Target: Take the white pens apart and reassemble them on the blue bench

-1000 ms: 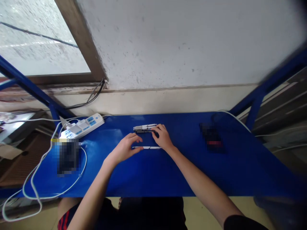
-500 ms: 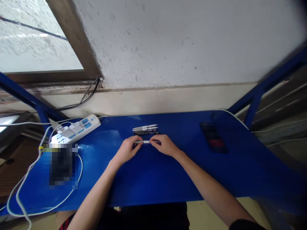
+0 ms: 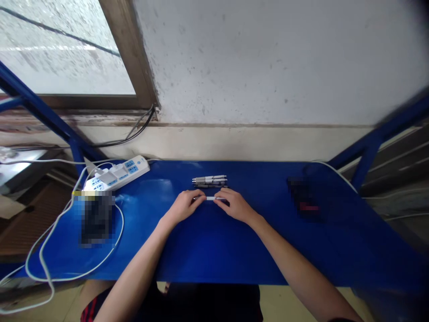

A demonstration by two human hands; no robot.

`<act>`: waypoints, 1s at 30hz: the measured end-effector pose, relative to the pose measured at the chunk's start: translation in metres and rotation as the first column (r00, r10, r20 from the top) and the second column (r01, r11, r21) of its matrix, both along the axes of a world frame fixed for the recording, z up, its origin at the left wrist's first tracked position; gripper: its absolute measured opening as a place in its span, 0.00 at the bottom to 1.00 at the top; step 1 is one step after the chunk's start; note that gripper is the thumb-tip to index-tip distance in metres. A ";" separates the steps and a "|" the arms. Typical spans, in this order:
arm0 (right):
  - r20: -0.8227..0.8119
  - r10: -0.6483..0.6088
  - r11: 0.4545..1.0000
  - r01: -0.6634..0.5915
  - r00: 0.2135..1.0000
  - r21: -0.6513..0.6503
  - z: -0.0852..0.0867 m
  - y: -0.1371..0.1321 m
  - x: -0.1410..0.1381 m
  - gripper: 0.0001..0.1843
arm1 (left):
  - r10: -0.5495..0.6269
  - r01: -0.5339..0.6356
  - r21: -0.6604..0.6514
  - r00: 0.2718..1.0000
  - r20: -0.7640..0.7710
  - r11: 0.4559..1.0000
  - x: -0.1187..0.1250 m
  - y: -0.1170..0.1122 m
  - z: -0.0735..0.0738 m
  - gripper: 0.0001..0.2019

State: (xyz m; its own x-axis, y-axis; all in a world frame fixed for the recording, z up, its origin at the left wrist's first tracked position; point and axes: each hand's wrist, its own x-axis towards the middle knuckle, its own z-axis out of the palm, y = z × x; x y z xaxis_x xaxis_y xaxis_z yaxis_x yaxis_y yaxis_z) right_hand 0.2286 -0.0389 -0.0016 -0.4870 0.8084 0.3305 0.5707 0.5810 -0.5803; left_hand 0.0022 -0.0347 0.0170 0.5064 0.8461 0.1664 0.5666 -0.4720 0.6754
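My left hand and my right hand meet near the middle of a blue table. Both pinch the ends of one white pen, which lies level between the fingertips just above the tabletop. Only a short white stretch of that pen shows between the two hands. A small row of similar pens lies side by side on the table just beyond the hands, untouched.
A white power strip with plugged-in white cables sits at the back left, and a cable loops around a blurred dark object. Another blurred dark object lies to the right. A wall and window stand behind the table.
A second ago the pen lay on the table with my right hand touching the row of pens. Both hands have since taken the single pen by its ends and hold it.
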 end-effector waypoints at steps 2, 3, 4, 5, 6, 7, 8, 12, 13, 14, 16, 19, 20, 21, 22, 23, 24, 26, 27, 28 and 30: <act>0.008 -0.013 1.000 0.013 1.000 0.007 -0.002 0.001 0.001 0.08 | -0.016 0.017 -0.028 0.999 0.052 0.999 0.001 -0.002 0.001 0.11; 0.013 -0.015 1.000 0.015 1.000 0.002 -0.003 0.002 0.001 0.08 | -0.025 0.028 -0.033 0.998 0.064 0.999 0.001 -0.002 0.002 0.10; 0.017 -0.017 1.000 0.017 1.000 -0.006 -0.003 0.002 0.001 0.07 | -0.033 0.035 -0.031 0.997 0.066 0.999 0.001 -0.003 0.002 0.10; 0.021 -0.018 1.000 0.019 1.000 -0.015 -0.004 0.001 0.001 0.07 | -0.037 0.039 -0.024 0.998 0.057 0.999 0.001 -0.003 0.001 0.09; 0.025 -0.020 1.000 0.020 0.999 -0.024 -0.004 0.001 0.000 0.07 | -0.038 0.039 -0.016 0.998 0.041 0.999 0.001 -0.002 0.000 0.10; 0.028 -0.024 0.999 0.025 0.999 -0.030 -0.004 0.000 -0.001 0.07 | -0.035 0.035 -0.007 0.999 0.022 0.999 0.001 -0.002 0.000 0.12; 0.029 -0.030 0.999 0.031 0.999 -0.035 -0.004 0.000 -0.002 0.07 | -0.031 0.031 0.001 1.000 0.008 1.000 0.000 -0.001 -0.001 0.13; 0.042 -0.059 0.997 0.061 0.997 -0.039 -0.003 -0.003 -0.004 0.08 | -0.029 0.029 0.007 1.000 -0.002 1.000 -0.001 0.000 -0.002 0.11; 0.042 -0.068 0.997 0.069 0.997 -0.036 -0.004 -0.003 -0.004 0.09 | -0.031 0.031 0.011 1.000 -0.005 0.999 -0.001 0.000 -0.002 0.11; 0.040 -0.073 0.997 0.075 0.997 -0.033 -0.004 -0.003 -0.005 0.09 | -0.031 0.031 0.019 0.999 -0.015 0.999 -0.001 0.000 -0.002 0.11; 0.035 -0.076 0.997 0.077 0.997 -0.026 -0.005 -0.003 -0.005 0.10 | -0.027 0.028 0.041 0.999 -0.036 0.999 -0.001 0.000 -0.002 0.13; 0.043 -0.075 0.997 0.076 0.996 -0.018 -0.006 -0.003 -0.005 0.10 | -0.016 0.017 0.046 1.000 -0.026 0.999 -0.001 0.000 -0.004 0.12; 0.048 -0.081 0.997 0.082 0.996 -0.017 -0.005 -0.003 -0.005 0.10 | -0.014 0.015 0.045 1.000 -0.015 0.999 -0.002 0.001 -0.004 0.11; 0.051 -0.090 0.996 0.091 0.995 -0.014 -0.005 -0.004 -0.005 0.09 | -0.013 0.014 0.044 1.000 -0.008 0.999 -0.002 0.001 -0.005 0.11; 0.049 -0.096 0.995 0.097 0.994 -0.012 -0.005 -0.004 -0.005 0.09 | -0.011 0.011 0.043 1.000 -0.011 0.999 -0.002 0.001 -0.005 0.11; 0.043 -0.097 0.995 0.097 0.994 -0.010 -0.004 -0.004 -0.005 0.09 | -0.006 0.007 0.043 1.000 -0.022 0.999 -0.002 0.001 -0.005 0.12; 0.034 -0.091 0.996 0.092 0.995 -0.008 -0.004 -0.004 -0.006 0.08 | -0.002 0.003 0.041 0.999 -0.032 0.999 -0.002 0.001 -0.005 0.14; 0.010 -0.071 0.997 0.071 0.997 -0.011 -0.003 -0.005 -0.006 0.07 | 0.004 -0.003 0.033 1.000 -0.031 0.999 -0.002 0.001 -0.004 0.14; -0.001 -0.064 0.998 0.064 0.998 -0.015 -0.003 -0.005 -0.007 0.06 | 0.003 -0.002 0.031 1.000 -0.019 1.000 -0.002 0.000 -0.003 0.13; -0.010 -0.061 0.998 0.061 0.998 -0.020 -0.003 -0.005 -0.007 0.06 | -0.001 0.001 0.032 1.000 -0.005 0.999 -0.001 0.000 -0.003 0.11; -0.022 -0.064 0.998 0.064 0.998 -0.024 -0.002 -0.006 -0.008 0.06 | -0.004 0.004 0.043 1.000 0.004 0.999 -0.001 0.000 -0.003 0.11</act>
State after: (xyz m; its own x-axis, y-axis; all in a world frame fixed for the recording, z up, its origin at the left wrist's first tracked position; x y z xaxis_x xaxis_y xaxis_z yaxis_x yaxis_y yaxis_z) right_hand 0.2211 -0.0444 -0.0037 -0.4268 0.8451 0.3218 0.5928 0.5302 -0.6061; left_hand 0.0012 -0.0347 0.0142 0.5091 0.8360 0.2047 0.5616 -0.5029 0.6570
